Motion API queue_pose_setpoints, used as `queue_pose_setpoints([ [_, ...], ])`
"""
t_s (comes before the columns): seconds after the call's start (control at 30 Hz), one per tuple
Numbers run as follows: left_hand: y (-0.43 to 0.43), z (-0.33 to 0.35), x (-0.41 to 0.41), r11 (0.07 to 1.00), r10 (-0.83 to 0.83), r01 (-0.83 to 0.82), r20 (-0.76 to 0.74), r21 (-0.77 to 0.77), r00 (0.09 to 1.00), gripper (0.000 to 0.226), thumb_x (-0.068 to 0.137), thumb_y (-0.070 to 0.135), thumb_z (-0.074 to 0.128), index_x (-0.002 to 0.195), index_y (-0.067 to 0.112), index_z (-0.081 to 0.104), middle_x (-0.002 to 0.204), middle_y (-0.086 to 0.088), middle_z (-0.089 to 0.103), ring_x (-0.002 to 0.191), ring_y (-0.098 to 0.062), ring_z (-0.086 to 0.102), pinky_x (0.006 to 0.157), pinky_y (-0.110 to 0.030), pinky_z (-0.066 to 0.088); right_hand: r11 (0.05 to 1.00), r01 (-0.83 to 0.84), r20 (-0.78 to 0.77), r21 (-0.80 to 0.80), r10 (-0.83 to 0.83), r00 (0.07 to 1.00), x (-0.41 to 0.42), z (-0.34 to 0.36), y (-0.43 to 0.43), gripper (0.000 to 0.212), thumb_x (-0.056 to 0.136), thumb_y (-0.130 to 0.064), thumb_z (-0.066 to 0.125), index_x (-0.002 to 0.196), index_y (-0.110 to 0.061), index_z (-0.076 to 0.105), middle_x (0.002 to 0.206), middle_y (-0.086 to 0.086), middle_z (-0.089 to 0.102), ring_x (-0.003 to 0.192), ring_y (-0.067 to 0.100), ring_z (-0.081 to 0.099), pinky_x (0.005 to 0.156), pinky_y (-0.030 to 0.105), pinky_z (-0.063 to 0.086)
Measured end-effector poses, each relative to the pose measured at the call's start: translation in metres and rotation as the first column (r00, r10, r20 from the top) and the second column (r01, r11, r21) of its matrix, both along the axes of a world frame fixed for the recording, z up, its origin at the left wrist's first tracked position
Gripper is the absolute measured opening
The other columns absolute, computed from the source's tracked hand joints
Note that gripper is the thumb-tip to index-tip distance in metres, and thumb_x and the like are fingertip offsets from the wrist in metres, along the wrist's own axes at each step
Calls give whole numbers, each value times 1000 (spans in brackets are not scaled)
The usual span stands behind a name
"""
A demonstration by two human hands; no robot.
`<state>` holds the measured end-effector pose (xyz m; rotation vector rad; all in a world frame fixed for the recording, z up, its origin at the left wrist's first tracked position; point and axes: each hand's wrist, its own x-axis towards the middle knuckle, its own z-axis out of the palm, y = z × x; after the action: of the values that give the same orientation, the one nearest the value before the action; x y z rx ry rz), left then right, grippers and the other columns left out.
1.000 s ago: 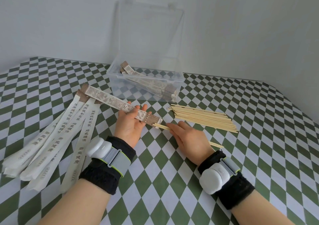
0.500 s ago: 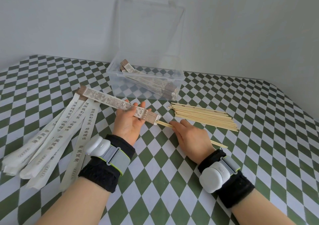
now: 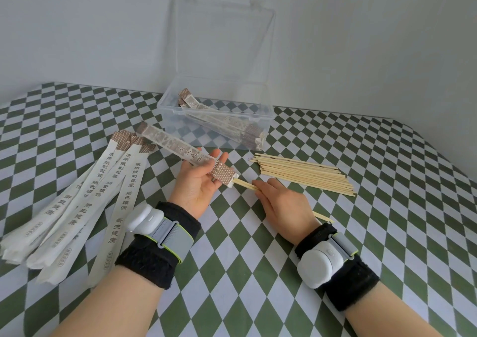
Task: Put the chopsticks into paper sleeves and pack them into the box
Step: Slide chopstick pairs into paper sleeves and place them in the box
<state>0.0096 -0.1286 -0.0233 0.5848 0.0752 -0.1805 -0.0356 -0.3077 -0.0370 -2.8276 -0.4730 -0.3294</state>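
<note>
My left hand (image 3: 197,184) holds a paper sleeve (image 3: 178,151) with brown patterned ends, its open end pointing right. My right hand (image 3: 281,202) grips a pair of bamboo chopsticks (image 3: 245,185); their tips sit just inside the sleeve's mouth, and their back end sticks out behind my wrist. A loose pile of bare chopsticks (image 3: 304,174) lies right of my hands. The clear plastic box (image 3: 216,119) stands behind with its lid up, holding several sleeved pairs.
A fan of empty white paper sleeves (image 3: 85,202) with printed characters lies on the left of the green and white checkered tablecloth (image 3: 387,207). A plain wall rises directly behind the box. The table's right edge curves away at the far right.
My left hand has lifted the sleeve slightly up and to the right, and my right hand has moved the chopstick tips into its mouth.
</note>
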Motion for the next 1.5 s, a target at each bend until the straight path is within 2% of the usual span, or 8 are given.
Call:
queue_pose_setpoints([
  [0.1, -2, -1, 0, 993, -83, 85, -28, 79, 996, 23, 95, -4, 39, 110, 13, 45, 104, -13, 61, 90, -22, 69, 71, -38, 59, 1000, 0, 6, 3, 0, 1000, 0, 0, 0, 41, 96, -33, 26, 124, -17, 52, 92, 1, 55, 65, 21, 53, 55, 36, 48],
  [0.23, -3, -5, 0, 977, -95, 105, -62, 183, 994, 11, 94, 6, 47, 103, 10, 53, 98, -10, 64, 93, -21, 65, 76, -32, 58, 1000, 19, 30, 0, -19, 999, 0, 1, 0, 36, 98, -29, 30, 122, -15, 53, 89, 3, 55, 64, 22, 53, 51, 32, 44],
  [0.53, -5, -8, -2, 932, -80, 88, -38, 351, 996, 16, 88, 1, 56, 100, 11, 61, 96, -7, 69, 86, -14, 70, 67, -21, 57, 1000, 12, 45, 8, -12, 999, 0, 0, 1, 45, 93, -33, 26, 123, -13, 53, 90, 4, 56, 59, 18, 47, 46, 27, 36],
  [0.73, -11, -8, -7, 854, -101, 73, 26, 515, 995, 19, 86, -1, 60, 102, 8, 62, 96, -8, 69, 84, -13, 70, 72, -22, 57, 997, -37, 20, 67, 35, 999, -1, 2, 3, 39, 98, -24, 33, 133, -9, 43, 97, 8, 52, 64, 24, 49, 53, 35, 43],
  [0.9, -4, -7, -3, 907, 72, -72, 17, 415, 997, 22, 87, 2, 60, 109, 5, 62, 102, -9, 69, 93, -15, 68, 72, -19, 56, 993, 95, 156, 68, -105, 982, 3, 0, 0, 33, 94, -24, 36, 113, -10, 59, 80, 6, 59, 58, 27, 52, 53, 31, 39],
  [0.97, -1, -7, -2, 917, 116, -107, 1, 383, 993, 19, 87, 3, 60, 105, 7, 63, 104, -10, 68, 97, -17, 67, 73, -19, 56, 989, 118, 130, 85, -128, 983, 2, -1, 0, 31, 94, -22, 37, 109, -9, 61, 82, 7, 59, 60, 28, 53, 53, 32, 41],
  [1.23, -8, -2, -7, 920, -54, 41, 23, 391, 998, 16, 87, 2, 58, 100, 8, 65, 98, -9, 71, 90, -16, 69, 69, -20, 56, 991, 13, 33, 133, -17, 999, 2, 2, 4, 25, 98, -11, 36, 116, -4, 53, 91, 11, 49, 67, 27, 47, 59, 37, 43],
  [1.5, -2, -1, -6, 959, 71, -68, 0, 273, 997, 15, 90, 9, 56, 103, 13, 63, 101, -6, 71, 94, -16, 69, 74, -22, 57, 973, 156, 122, 172, -178, 976, 6, -3, 1, 26, 92, -17, 36, 96, -5, 59, 82, 8, 53, 64, 24, 46, 57, 37, 41],
])
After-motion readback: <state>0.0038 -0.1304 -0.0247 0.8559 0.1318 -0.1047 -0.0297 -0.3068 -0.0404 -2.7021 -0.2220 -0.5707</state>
